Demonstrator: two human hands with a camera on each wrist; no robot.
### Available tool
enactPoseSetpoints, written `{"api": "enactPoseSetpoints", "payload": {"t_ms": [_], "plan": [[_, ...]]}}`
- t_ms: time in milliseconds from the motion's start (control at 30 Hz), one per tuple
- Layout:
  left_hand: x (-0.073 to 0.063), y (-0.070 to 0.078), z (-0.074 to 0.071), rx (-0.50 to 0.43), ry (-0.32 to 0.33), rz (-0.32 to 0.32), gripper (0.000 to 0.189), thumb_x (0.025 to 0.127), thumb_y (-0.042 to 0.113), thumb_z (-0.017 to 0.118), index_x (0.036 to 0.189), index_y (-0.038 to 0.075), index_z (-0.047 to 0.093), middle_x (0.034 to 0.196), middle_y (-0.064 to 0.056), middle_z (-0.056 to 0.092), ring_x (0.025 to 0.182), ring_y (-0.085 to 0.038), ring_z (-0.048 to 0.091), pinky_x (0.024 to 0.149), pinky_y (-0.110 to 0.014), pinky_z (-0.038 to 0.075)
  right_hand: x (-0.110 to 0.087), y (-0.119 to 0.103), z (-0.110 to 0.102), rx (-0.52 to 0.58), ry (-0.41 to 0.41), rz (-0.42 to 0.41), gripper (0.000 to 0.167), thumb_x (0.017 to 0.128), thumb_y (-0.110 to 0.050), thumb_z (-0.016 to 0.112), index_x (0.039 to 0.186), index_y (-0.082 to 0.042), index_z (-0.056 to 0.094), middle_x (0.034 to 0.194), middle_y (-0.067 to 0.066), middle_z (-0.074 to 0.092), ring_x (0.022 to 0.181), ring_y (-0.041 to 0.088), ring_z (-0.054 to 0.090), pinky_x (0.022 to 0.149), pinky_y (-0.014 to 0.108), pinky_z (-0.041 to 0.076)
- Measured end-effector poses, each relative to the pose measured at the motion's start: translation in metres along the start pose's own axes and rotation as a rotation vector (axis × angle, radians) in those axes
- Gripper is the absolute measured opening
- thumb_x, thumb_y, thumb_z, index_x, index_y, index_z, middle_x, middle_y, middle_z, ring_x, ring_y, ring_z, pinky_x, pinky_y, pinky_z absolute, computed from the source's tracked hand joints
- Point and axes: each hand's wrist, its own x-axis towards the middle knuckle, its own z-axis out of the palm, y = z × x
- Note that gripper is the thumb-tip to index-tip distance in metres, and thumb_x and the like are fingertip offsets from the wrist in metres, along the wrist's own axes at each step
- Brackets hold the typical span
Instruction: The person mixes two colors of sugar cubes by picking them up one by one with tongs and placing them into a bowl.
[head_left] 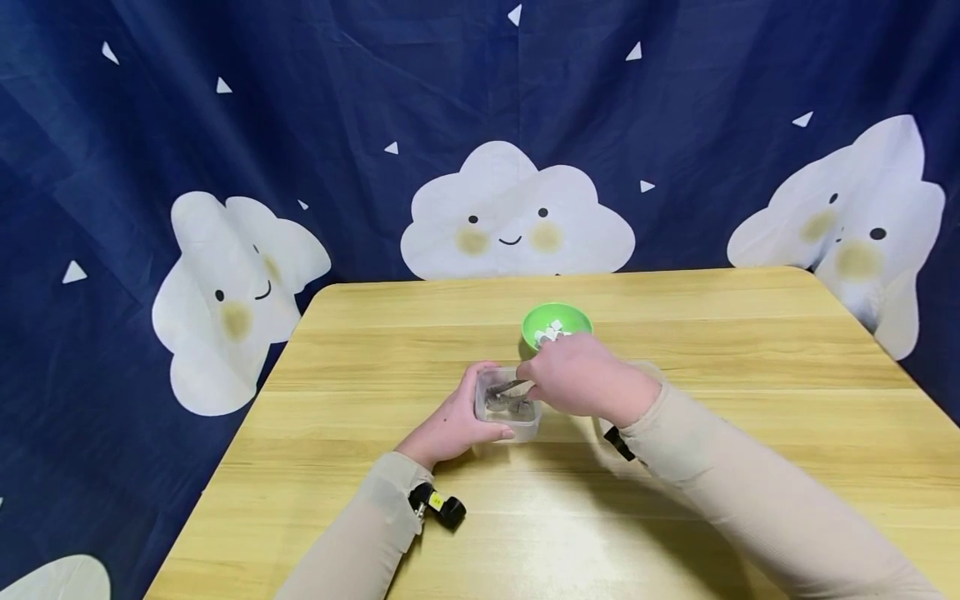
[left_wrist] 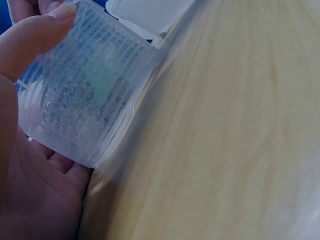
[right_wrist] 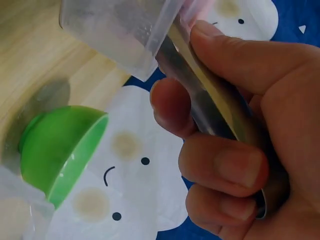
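My left hand (head_left: 461,421) grips a clear plastic container (head_left: 517,432) from its left side, thumb at the near wall and fingers at the far one. The left wrist view shows the same container (left_wrist: 105,75) beside the thumb. Metal tongs (right_wrist: 215,100) lie in my right hand (right_wrist: 225,160), fingers curled round their arms. In the head view my right hand (head_left: 573,375) is above the container's right side, and the tongs (head_left: 508,388) reach down into it. What their tips touch is too small to tell.
Behind the container stands a green bowl (head_left: 536,321) holding several white pieces (head_left: 553,330). Another translucent container (head_left: 647,366) is mostly hidden under my right forearm. The wooden table (head_left: 360,333) ends at a dark blue curtain with clouds.
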Motion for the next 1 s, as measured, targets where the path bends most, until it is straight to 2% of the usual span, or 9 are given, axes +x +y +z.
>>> {"api": "enactPoseSetpoints", "payload": {"t_ms": [133,367,667,867,1000], "plan": [[0.0,-0.001,0.0,0.007,0.002,0.007,0.104,0.075,0.024,0.09,0.155,0.022,0.024,0.144,0.002,0.047,0.121,-0.019,0.055,0.104,-0.043,0.044,0.001,0.001,0.0,0.017,0.003,-0.004,0.022,0.092,-0.038,0.075,0.109,-0.024,0.075,0.079,-0.005,0.069,0.075,0.022,0.066,0.065,0.045,0.056],[0.002,-0.002,0.0,0.012,0.001,0.026,0.103,0.075,0.023,0.09,0.155,0.021,0.024,0.145,0.002,0.046,0.125,-0.02,0.052,0.108,-0.046,0.04,0.0,-0.001,-0.002,-0.001,0.006,-0.028,0.019,0.092,-0.038,0.074,0.107,-0.025,0.075,0.075,-0.004,0.067,0.07,0.022,0.065,0.057,0.044,0.055],[0.002,-0.001,0.0,-0.027,-0.014,0.025,0.1,0.076,0.019,0.089,0.154,0.023,0.025,0.14,0.002,0.051,0.116,-0.02,0.06,0.1,-0.041,0.049,-0.015,0.01,-0.014,0.031,0.157,-0.04,0.009,0.091,-0.034,0.076,0.089,-0.028,0.069,0.07,-0.011,0.06,0.064,0.015,0.06,0.055,0.044,0.053],[0.001,-0.001,0.001,-0.016,-0.002,0.02,0.099,0.075,0.022,0.09,0.151,0.031,0.026,0.141,0.002,0.051,0.123,-0.017,0.056,0.109,-0.043,0.04,-0.026,0.021,-0.021,0.088,0.259,-0.021,0.007,0.092,-0.031,0.076,0.098,-0.029,0.073,0.068,-0.009,0.059,0.057,0.015,0.055,0.048,0.043,0.049],[0.0,-0.002,0.001,-0.005,0.009,0.013,0.101,0.074,0.023,0.091,0.152,0.028,0.026,0.14,-0.001,0.052,0.123,-0.019,0.054,0.109,-0.044,0.04,-0.032,0.034,-0.025,0.13,0.29,0.015,0.004,0.092,-0.028,0.075,0.096,-0.028,0.072,0.065,-0.009,0.057,0.056,0.015,0.054,0.046,0.041,0.045]]}}
